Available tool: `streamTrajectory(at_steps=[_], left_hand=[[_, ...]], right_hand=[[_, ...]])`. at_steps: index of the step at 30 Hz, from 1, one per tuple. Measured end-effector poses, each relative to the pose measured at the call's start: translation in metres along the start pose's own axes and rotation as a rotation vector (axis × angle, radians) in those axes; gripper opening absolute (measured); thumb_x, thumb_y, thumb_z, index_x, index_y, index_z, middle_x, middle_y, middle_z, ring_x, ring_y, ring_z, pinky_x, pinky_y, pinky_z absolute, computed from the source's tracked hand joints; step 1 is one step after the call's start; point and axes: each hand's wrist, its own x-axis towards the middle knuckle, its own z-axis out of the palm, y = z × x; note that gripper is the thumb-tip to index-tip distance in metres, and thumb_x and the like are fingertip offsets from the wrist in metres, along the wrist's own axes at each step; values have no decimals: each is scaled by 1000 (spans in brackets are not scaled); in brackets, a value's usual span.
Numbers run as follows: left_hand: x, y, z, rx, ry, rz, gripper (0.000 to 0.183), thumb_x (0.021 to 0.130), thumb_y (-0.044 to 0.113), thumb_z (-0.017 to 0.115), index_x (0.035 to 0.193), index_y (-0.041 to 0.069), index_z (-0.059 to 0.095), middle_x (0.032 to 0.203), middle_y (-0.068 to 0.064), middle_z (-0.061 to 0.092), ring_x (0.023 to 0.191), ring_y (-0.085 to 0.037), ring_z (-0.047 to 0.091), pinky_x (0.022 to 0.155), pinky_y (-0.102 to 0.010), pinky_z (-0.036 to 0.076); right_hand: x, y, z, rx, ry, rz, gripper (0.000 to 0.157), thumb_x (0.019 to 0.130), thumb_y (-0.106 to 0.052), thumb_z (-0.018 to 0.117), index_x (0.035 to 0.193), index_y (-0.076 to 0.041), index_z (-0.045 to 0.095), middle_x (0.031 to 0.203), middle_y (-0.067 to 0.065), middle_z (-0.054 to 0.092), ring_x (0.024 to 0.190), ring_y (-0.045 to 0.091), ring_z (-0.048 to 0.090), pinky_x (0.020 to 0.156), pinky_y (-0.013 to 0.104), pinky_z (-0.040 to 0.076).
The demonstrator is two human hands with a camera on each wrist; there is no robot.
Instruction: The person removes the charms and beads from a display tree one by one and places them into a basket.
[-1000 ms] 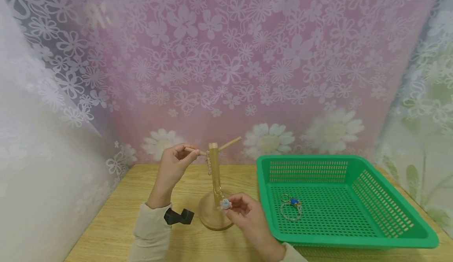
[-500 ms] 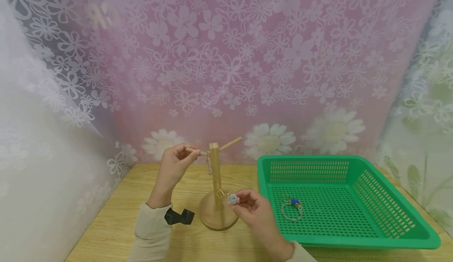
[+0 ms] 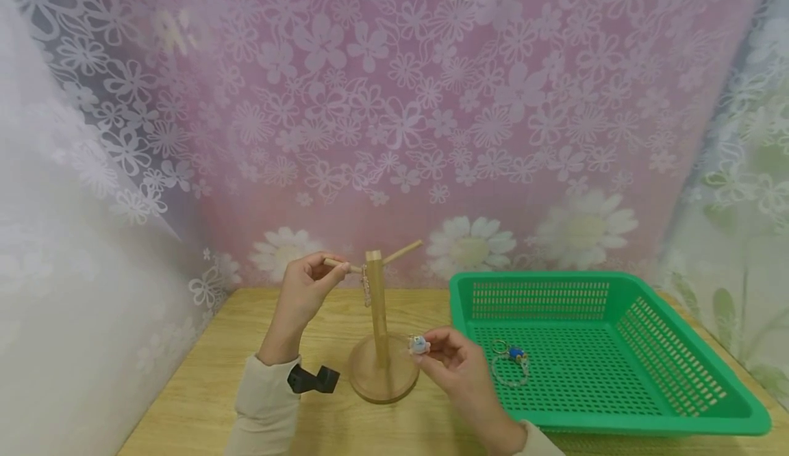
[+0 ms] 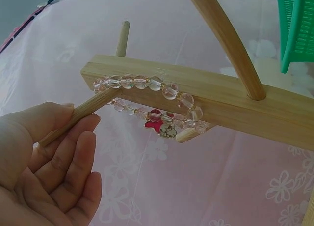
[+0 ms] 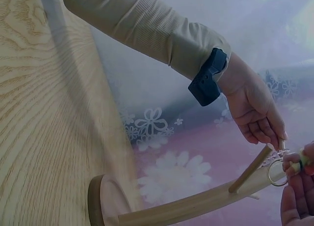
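My left hand (image 3: 306, 288) pinches one peg (image 4: 83, 111) of a wooden stand (image 3: 377, 312) between thumb and fingers. A bracelet of clear pinkish beads (image 4: 156, 83) with a red and white charm hangs on that peg, close to the post. Low and right of the post, in the head view, my right hand (image 3: 459, 370) pinches a keychain (image 3: 419, 344) by its small light blue and white figure. The keychain's gold ring (image 5: 269, 174) sticks out past the fingertips in the right wrist view, overlapping the stand's post there.
A green plastic basket (image 3: 610, 423) stands to the right on the wooden table (image 3: 197, 401). In it lie a keychain with a blue figure (image 3: 516, 354) and a clear bracelet (image 3: 510, 383). Another peg (image 3: 403, 252) juts out to the upper right.
My right hand has moved right with the keychain, away from the foot of the post toward the basket. My left hand keeps its place on the peg.
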Motion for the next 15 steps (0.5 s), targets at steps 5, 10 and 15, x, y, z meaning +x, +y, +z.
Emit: streamTrajectory(at_steps=[5,10,15], left_hand=[[2,-8,0,5,6,8,20,89,19,67,96,0,70,84,-8,69,77,-12,62,73,-27,48],[1,-9,0,13,9,31,20,89,21,68,95,2,70,83,-6,69,79,-18,63,74,-27,49],[1,-9,0,14,6,29,18,89,21,68,94,4,70,83,-6,69,80,-20,64,74,-29,49]], right_hand=[[-1,-3,-7,0,0,22,22,81,4,69,99,11,58,95,2,63,85,10,61,75,23,52],[-4,-3,-19,2,-10,22,22,83,3,68,100,11,57,97,2,62,86,12,61,76,23,52],[-7,-3,-33,-13,-28,-25,23,83,4,67,101,13,56,97,1,63,87,13,62,76,23,53]])
